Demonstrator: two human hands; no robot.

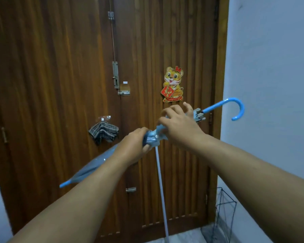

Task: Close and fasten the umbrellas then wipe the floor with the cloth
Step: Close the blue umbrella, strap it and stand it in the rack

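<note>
Head view, close, facing door

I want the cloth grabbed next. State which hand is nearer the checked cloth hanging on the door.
Left. The left hand grips the umbrella just right of and below the checked cloth. The right hand is farther right, up the shaft toward the hooked handle.

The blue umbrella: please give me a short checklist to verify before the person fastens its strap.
1. Canopy of the blue umbrella collapsed: ok.
2. Left hand grips the gathered canopy: ok.
3. Right hand on the folds near the curved handle: ok.
4. Strap found and wrapped around: cannot tell, the hands hide it.
5. Checkered cloth within sight for wiping later, hanging on the wooden door: ok.
6. Wire stand ready on the floor: ok.
</note>
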